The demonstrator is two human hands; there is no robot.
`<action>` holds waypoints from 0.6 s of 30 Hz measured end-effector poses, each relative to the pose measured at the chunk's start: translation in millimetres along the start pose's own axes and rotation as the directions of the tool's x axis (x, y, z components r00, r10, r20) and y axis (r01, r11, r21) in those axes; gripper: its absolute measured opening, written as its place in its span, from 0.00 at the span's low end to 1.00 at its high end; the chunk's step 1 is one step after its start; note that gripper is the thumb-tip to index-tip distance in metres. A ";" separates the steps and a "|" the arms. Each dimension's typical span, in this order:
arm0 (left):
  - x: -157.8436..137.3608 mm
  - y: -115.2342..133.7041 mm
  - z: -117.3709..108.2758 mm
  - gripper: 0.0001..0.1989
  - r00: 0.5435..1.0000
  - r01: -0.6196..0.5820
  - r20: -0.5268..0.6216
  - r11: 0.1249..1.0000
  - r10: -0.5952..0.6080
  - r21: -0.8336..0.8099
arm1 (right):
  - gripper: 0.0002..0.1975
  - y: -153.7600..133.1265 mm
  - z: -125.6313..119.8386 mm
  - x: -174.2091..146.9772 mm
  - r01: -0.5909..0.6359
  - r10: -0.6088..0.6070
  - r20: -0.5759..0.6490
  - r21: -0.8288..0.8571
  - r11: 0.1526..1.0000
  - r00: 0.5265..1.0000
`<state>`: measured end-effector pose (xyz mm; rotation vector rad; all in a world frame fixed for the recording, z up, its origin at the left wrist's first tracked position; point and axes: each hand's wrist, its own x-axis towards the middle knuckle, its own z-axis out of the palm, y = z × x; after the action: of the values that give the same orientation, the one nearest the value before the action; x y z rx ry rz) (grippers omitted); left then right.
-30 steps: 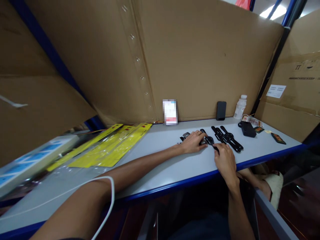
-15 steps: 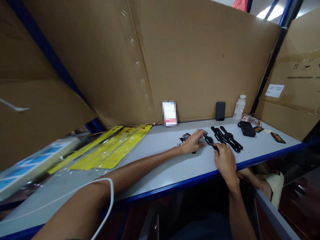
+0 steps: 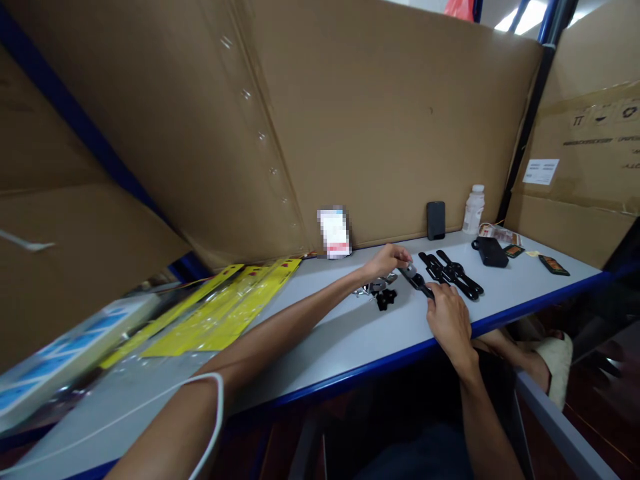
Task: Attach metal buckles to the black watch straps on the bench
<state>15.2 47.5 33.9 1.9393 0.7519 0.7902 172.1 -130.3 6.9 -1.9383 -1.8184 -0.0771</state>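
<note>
My right hand [image 3: 449, 315] is closed on the near end of a long black plastic piece [image 3: 416, 280], which lies slanted over the table. At that piece's far end, my left hand [image 3: 389, 261] pinches a small grey metal part [image 3: 411, 269] against or just above it; I cannot tell whether they touch. Several silver metal parts [image 3: 376, 287] lie below my left hand. Closer to me are small black knob-like pieces [image 3: 385, 299]. More long black pieces with round middles [image 3: 453, 273] lie in a group right of my hands.
Yellow-backed clear packets [image 3: 220, 313] and a white box with blue panels [image 3: 75, 340] lie on the left. A lit phone [image 3: 335, 233], a dark phone [image 3: 436, 221] and a bottle [image 3: 474, 210] stand by the cardboard wall [image 3: 350, 120]. A black case [image 3: 491, 252] lies right. A white cable crosses my left arm.
My left hand has shifted toward the black piece's far end, and a grey metal part now shows at its fingertips. The black knob-like pieces are uncovered. My view has turned slightly.
</note>
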 end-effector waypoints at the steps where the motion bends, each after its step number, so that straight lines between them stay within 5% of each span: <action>1: 6.2 0.6 1.3 0.04 1.000 0.015 -0.009 0.999 -0.016 -0.048 | 0.23 0.4 0.4 0.1 0.000 0.000 0.000 0.003 1.000 1.000; 10: 20.2 -15.8 13.6 0.07 0.997 0.026 0.076 0.989 -0.015 -0.148 | 0.23 5.1 6.8 1.6 0.018 -0.018 -0.051 0.017 1.000 0.999; 18: 20.1 -29.1 18.2 0.09 0.996 0.085 0.008 0.966 -0.086 -0.245 | 0.22 7.6 7.0 3.3 0.047 -0.041 -0.068 0.088 0.995 0.997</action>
<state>35.9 66.0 5.5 1.6744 0.6998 0.7937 177.8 -124.7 -0.4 -1.8139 -1.7912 -0.0721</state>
